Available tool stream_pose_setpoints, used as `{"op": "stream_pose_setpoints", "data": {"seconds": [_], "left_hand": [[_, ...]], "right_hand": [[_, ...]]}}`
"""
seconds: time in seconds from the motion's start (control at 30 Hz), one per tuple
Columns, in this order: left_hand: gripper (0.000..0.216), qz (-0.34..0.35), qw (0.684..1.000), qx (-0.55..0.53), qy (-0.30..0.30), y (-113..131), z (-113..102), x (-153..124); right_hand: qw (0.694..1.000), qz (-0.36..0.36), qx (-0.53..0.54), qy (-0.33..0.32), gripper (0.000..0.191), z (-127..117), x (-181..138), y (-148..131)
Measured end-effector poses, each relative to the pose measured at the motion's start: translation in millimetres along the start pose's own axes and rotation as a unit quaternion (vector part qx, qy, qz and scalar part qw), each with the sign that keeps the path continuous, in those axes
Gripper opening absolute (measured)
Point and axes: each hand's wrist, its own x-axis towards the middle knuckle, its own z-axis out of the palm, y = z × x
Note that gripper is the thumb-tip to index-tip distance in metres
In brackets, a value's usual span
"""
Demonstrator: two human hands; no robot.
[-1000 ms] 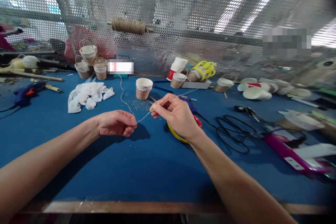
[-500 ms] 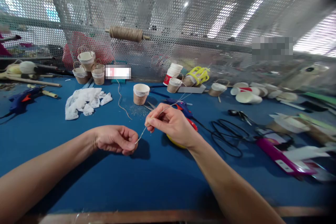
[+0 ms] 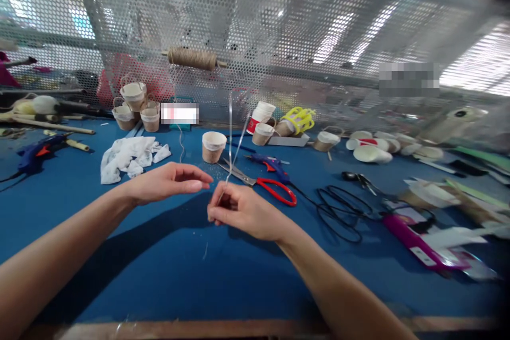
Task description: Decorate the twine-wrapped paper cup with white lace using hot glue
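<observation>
My right hand (image 3: 243, 210) is closed in a pinch on a pale length of twine (image 3: 230, 138) near the middle of the bench. Two strands rise from its fingers and spread apart in a V. My left hand (image 3: 179, 179) hovers just to the left, fingers stretched out and holding nothing. Beyond the hands stands a small brown cup (image 3: 212, 152) with a white lining and rim. Red-handled scissors (image 3: 277, 191) lie partly open behind my right hand, their blades pointing toward the cup.
A blue glue gun (image 3: 271, 166) lies behind the scissors, its black cable (image 3: 342, 212) coiled to the right. Crumpled white cloth (image 3: 125, 156) and another glue gun (image 3: 37, 154) lie left. Handled cups (image 3: 133, 96) stack at the back, below a twine spool (image 3: 192, 58). A magenta device (image 3: 410, 241) lies right.
My left hand has let go of the twine, opened and moved up and left. My right hand has come down and left; the strands now point upward. The scissors are uncovered.
</observation>
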Motion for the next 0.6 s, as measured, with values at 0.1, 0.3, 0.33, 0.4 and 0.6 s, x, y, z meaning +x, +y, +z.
{"op": "stream_pose_setpoints", "data": {"seconds": [0.1, 0.3, 0.33, 0.4, 0.6], "left_hand": [[0.019, 0.063, 0.996, -0.063, 0.020, 0, 15, 1], [0.015, 0.128, 0.959, -0.189, 0.166, -8, 24, 5], [0.015, 0.127, 0.955, -0.196, 0.182, -8, 23, 6], [0.014, 0.122, 0.950, -0.202, 0.205, -8, 22, 6], [0.008, 0.103, 0.949, -0.216, 0.207, -6, 22, 5]], "right_hand": [[0.997, 0.007, -0.005, -0.081, 0.007, 15, 1, -1], [0.991, 0.038, 0.125, -0.011, 0.008, 23, 7, 3], [0.991, 0.043, 0.129, -0.006, 0.008, 22, 7, 3], [0.990, 0.050, 0.128, 0.001, 0.007, 20, 8, 5], [0.989, 0.053, 0.134, -0.024, 0.005, 14, 6, 5]]}}
